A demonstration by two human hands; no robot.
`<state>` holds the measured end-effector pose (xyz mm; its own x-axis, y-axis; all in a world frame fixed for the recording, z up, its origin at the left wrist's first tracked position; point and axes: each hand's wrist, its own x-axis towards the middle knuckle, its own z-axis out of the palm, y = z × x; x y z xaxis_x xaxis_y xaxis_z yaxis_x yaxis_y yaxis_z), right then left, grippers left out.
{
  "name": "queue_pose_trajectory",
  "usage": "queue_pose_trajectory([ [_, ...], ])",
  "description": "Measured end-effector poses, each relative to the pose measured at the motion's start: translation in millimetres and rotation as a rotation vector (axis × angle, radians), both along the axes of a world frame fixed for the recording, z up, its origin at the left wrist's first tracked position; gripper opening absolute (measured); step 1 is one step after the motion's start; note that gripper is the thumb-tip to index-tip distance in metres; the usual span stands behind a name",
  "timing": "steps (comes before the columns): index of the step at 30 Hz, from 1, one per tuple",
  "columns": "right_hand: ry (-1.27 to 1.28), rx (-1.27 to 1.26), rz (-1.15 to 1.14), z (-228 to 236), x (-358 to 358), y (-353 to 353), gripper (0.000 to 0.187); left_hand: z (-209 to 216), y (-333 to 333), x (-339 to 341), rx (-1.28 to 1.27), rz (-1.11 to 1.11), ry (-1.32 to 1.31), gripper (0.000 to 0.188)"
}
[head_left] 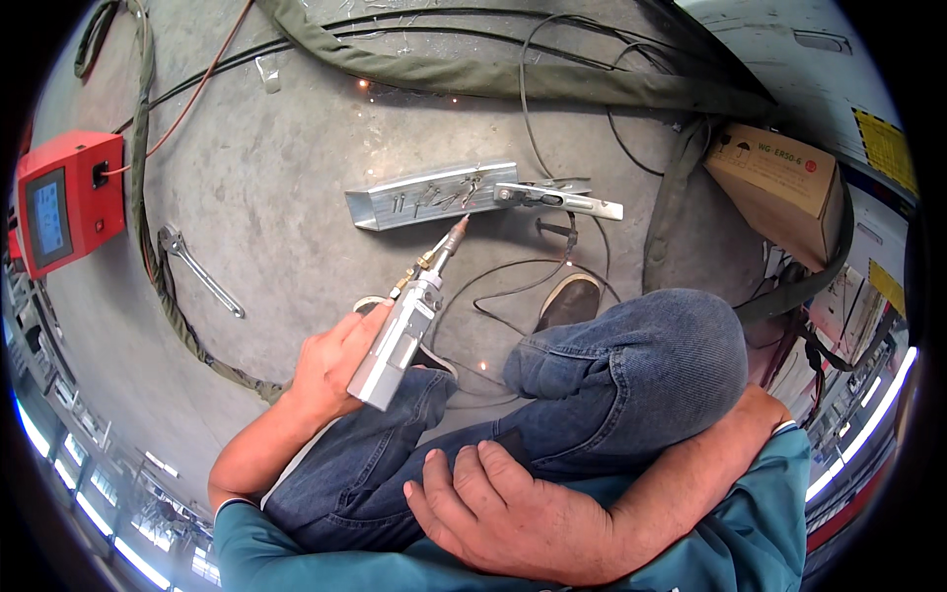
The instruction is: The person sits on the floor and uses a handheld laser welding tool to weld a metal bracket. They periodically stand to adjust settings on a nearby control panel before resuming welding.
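Observation:
My left hand [333, 357] is closed around a silver handheld welding gun [399, 345] with brass fittings and a copper-coloured nozzle. The nozzle tip points up and right, at the near edge of a galvanized metal channel [395, 207] on the floor. Several short dark weld marks run across that channel. Whether the tip touches the metal I cannot tell. Locking clamp pliers [562, 199] grip the channel's right end. In my lap, against the blue jeans [631, 365], lies my right hand [513, 513], its fingers stretched out and holding nothing.
Orange sparks [364, 85] show beyond the channel. A red box with a screen [74, 202] and an adjustable wrench [200, 271] are on the left. A thick green-sleeved hose [444, 77] crosses the far floor. At right stands a cardboard box [784, 187]; thin black cable [493, 286] loops near my shoes.

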<state>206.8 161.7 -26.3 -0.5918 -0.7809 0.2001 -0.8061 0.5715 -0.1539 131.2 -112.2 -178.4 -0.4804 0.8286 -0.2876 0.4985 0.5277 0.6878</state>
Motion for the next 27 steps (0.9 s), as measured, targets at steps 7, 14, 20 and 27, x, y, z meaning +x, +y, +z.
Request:
queue_pose_trajectory([
  [7, 0.741, 0.311, 0.166, -9.4, -29.2, 53.5, 0.047, 5.3, 15.3, -6.9, 0.003, 0.044, -0.058, 0.068],
  [14, -0.455, 0.017, -0.011, 5.4, 22.7, -12.1, 0.043, -4.9, 13.8, -10.3, 0.021, 0.055, -0.058, 0.068],
  [20, -0.690, -0.018, -0.072, 10.5, 35.8, -21.1, 0.044, -3.4, 19.2, -11.3, 0.029, 0.037, -0.035, 0.069],
  [27, -0.747, 0.004, -0.030, 13.2, 36.6, -20.7, 0.045, -5.8, 15.7, -10.2, 0.003, 0.038, -0.036, 0.069],
])
